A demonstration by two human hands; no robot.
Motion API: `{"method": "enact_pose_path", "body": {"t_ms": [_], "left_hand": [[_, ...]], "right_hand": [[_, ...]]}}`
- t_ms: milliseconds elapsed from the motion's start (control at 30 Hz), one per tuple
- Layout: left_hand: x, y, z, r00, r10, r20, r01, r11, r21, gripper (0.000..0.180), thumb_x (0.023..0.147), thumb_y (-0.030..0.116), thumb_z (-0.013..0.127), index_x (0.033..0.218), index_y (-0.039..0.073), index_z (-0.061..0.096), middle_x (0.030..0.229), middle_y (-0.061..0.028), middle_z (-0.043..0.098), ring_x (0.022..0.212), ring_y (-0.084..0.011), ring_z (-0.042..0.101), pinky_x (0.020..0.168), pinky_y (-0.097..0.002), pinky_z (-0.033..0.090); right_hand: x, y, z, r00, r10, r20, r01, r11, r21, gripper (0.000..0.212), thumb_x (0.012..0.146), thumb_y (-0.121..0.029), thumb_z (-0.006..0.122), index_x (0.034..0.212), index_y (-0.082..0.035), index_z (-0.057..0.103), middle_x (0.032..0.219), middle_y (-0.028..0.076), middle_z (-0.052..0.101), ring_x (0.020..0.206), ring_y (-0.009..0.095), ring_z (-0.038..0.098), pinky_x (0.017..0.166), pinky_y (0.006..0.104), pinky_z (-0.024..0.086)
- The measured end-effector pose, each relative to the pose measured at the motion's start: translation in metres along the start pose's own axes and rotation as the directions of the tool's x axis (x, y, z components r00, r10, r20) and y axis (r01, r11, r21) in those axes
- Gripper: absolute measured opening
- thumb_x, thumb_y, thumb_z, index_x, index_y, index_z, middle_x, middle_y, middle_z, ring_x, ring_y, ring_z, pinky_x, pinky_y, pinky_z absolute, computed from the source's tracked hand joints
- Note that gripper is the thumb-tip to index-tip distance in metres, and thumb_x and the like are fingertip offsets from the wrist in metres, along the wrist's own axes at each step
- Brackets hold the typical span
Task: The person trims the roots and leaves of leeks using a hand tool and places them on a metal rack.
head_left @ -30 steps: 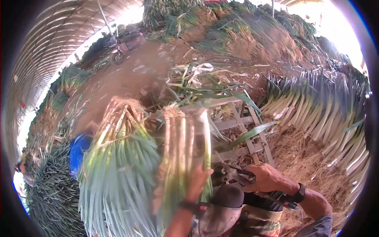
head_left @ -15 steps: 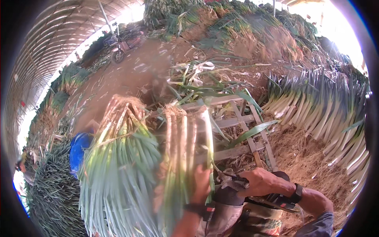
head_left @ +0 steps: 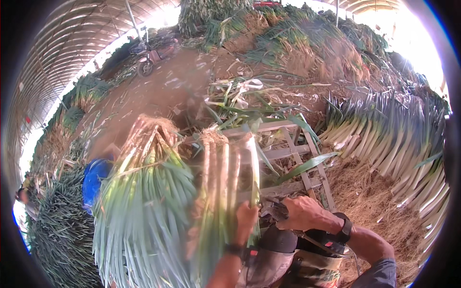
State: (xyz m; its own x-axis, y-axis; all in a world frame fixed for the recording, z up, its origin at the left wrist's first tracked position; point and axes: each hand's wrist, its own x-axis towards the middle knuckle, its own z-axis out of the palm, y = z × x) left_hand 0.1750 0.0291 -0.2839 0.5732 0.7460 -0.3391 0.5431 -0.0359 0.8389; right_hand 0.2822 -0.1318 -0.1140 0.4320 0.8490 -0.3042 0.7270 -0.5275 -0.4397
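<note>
Both closed: L hand (head_left: 246, 219) w/ leek (head_left: 255, 168), R hand (head_left: 305, 214) w/ dk tool (head_left: 274, 208)

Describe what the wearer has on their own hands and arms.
The left hand and right hand wear no gloves. A dark left wristband and a black right wristband circle the wrists. A grey-blue sleeve shows on the right arm; the left forearm is uncovered where visible.

The left grip (head_left: 246, 220) encircles a slender white-and-green leek (head_left: 255, 168); the right grip (head_left: 307, 213) holds a dark grey tool (head_left: 274, 209). A broad bundle of green-leaved leeks (head_left: 144, 211) lies left.
</note>
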Motion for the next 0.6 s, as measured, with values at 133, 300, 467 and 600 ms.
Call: {"method": "enact_pose_path", "body": {"t_ms": [133, 300, 467, 600], "left_hand": [[0.008, -0.011, -0.008, 0.989, 0.010, 0.145, 0.011, 0.990, -0.143, 0.030, 0.084, 0.024, 0.065, 0.100, -0.002, 0.067, 0.081, -0.0167, 0.068, 0.075, -0.0240, 0.069, 0.063, -0.0407, 0.049], [0.006, -0.005, -0.005, 0.971, -0.071, 0.229, 0.146, 0.933, -0.330, 0.034, 0.086, 0.027, 0.064, 0.096, -0.005, 0.067, 0.082, -0.0195, 0.067, 0.082, -0.0285, 0.068, 0.069, -0.0456, 0.049], [0.021, -0.025, 0.005, 0.997, 0.063, 0.041, -0.070, 0.979, 0.194, 0.034, 0.081, 0.027, 0.070, 0.090, -0.005, 0.065, 0.083, -0.0208, 0.068, 0.083, -0.0352, 0.067, 0.073, -0.0472, 0.049], [0.011, -0.016, 0.007, 0.969, 0.245, -0.043, -0.235, 0.958, 0.167, 0.036, 0.080, 0.030, 0.070, 0.087, -0.004, 0.065, 0.080, -0.0212, 0.068, 0.078, -0.0365, 0.067, 0.071, -0.0460, 0.051]], "right_hand": [[-0.006, -0.005, -0.016, 0.999, 0.016, 0.043, -0.019, 0.997, 0.069, 0.064, 0.071, -0.049, 0.072, 0.099, 0.008, 0.062, 0.083, 0.026, 0.068, 0.079, 0.041, 0.069, 0.075, 0.0450, 0.054], [-0.012, 0.005, -0.005, 0.999, 0.013, 0.034, -0.016, 0.996, 0.088, 0.060, 0.070, -0.049, 0.076, 0.094, 0.004, 0.063, 0.075, 0.023, 0.067, 0.076, 0.040, 0.068, 0.071, 0.0462, 0.053], [-0.003, -0.005, -0.007, 0.998, -0.045, 0.040, 0.042, 0.996, 0.075, 0.057, 0.071, -0.047, 0.075, 0.095, 0.004, 0.063, 0.073, 0.022, 0.067, 0.075, 0.039, 0.068, 0.069, 0.0462, 0.053], [0.017, 0.002, -0.003, 0.993, -0.058, -0.104, 0.061, 0.998, 0.033, 0.055, 0.069, -0.043, 0.072, 0.096, 0.004, 0.063, 0.074, 0.023, 0.067, 0.073, 0.041, 0.067, 0.068, 0.0469, 0.053]]}}
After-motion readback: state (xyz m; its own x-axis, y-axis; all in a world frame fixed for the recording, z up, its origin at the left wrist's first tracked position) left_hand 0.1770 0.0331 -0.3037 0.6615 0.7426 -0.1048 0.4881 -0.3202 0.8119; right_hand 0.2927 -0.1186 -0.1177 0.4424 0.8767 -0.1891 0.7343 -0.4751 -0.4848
